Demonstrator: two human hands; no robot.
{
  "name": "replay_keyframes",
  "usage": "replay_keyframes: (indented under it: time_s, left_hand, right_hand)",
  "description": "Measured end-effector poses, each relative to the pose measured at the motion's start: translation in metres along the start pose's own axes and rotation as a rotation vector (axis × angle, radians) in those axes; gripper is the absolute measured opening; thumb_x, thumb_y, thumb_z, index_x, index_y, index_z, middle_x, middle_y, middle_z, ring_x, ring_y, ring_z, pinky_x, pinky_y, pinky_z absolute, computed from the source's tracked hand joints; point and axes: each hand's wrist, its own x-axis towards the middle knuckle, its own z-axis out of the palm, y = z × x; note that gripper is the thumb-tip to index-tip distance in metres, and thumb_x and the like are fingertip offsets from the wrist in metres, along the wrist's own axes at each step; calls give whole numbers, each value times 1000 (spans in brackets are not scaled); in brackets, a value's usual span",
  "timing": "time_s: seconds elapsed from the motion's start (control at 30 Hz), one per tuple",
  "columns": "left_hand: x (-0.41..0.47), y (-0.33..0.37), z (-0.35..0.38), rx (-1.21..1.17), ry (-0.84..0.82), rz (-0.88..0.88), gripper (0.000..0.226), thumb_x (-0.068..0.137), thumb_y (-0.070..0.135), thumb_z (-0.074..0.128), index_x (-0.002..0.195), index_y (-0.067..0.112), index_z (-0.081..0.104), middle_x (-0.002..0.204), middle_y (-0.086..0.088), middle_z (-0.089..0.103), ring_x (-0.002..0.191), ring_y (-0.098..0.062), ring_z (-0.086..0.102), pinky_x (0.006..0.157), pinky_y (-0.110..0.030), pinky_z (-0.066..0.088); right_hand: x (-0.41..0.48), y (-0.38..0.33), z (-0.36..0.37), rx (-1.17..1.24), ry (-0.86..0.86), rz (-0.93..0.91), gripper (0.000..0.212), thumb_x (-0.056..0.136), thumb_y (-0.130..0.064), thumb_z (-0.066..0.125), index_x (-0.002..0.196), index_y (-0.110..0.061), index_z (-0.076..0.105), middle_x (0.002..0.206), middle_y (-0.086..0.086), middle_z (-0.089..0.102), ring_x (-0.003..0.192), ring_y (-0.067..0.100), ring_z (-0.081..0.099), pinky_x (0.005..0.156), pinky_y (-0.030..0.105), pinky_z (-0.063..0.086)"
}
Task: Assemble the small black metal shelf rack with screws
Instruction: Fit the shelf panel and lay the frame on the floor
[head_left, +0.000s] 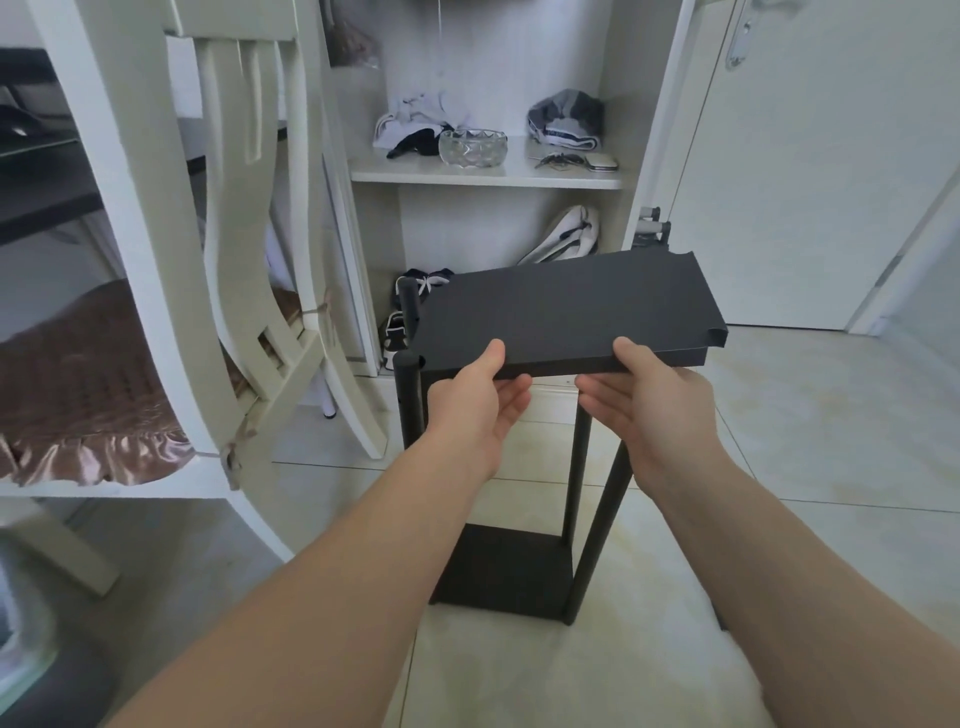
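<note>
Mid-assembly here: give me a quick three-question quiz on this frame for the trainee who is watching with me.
1. True or false: the left hand and the right hand both hold the shelf panel at its near edge, thumbs on top.
2. Where is the bottom shelf? A: on the floor, at the foot of the posts. B: on the chair seat. C: inside the cabinet.
3. How many black upright posts show?
Key: 1 true; 2 A; 3 four.
</note>
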Motion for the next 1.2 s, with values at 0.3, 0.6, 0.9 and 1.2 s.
replay_keyframes:
  time_s: [0.3,0.6,0.9,1.2]
  left_hand:
    - [7,-2,-7,1,53,-7,40,91,24,74,123,6,59,92,-12,74,62,-14,73,62,-26,60]
    - [10,5,-18,17,118,20,40,93,23,72,125,6,57,103,-13,73,64,-14,72,63,-27,61]
    - [13,15,-30,3,159,12,37,93,21,71,124,9,57,101,-14,72,71,-17,74,60,-28,61]
    - [11,23,-37,-33,132,-9,30,94,19,69,120,8,59,98,-13,72,73,-18,73,63,-29,62]
  right_hand:
    - [5,7,6,-15,-24,65,18,100,-20,63,112,-7,63,94,19,75,78,25,77,59,27,61]
    - [9,15,20,2,-74,132,11,100,-19,63,105,-10,62,97,20,75,79,26,77,58,29,61]
    - [10,18,27,-92,-164,141,20,100,-27,63,112,-12,64,92,14,78,82,22,77,65,31,62]
    - [19,-4,-9,-560,-200,-2,22,93,-33,68,99,-12,71,87,3,78,67,13,73,60,26,57]
